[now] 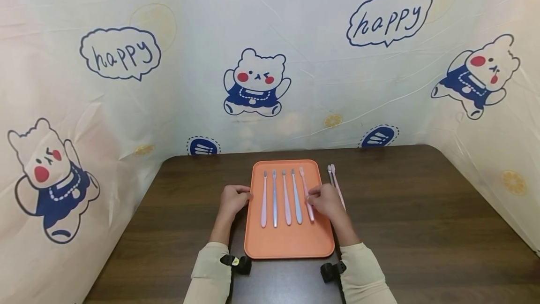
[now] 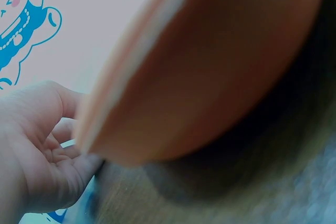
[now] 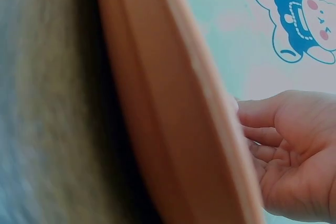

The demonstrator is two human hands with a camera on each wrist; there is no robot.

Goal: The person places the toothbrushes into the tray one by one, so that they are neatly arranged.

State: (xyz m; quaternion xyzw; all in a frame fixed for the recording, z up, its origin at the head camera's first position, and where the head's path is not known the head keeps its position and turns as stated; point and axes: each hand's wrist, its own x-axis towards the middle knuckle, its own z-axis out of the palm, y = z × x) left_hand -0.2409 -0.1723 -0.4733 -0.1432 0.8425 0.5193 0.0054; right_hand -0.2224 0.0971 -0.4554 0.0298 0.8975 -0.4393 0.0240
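An orange tray lies on the table with several toothbrushes side by side, pink and blue by turns. My left hand grips the tray's left rim; the left wrist view shows this hand with thumb and fingers at the edge. Over the tray's right side, my right hand pinches the rightmost pink toothbrush partway along its handle. To its left lie a blue toothbrush and another pink toothbrush. In the right wrist view, the tray wall hides the fingertips of my right hand.
Two more toothbrushes lie on the dark wooden table just right of the tray, partly behind my right hand. A printed curtain with bears surrounds the table at the back and sides.
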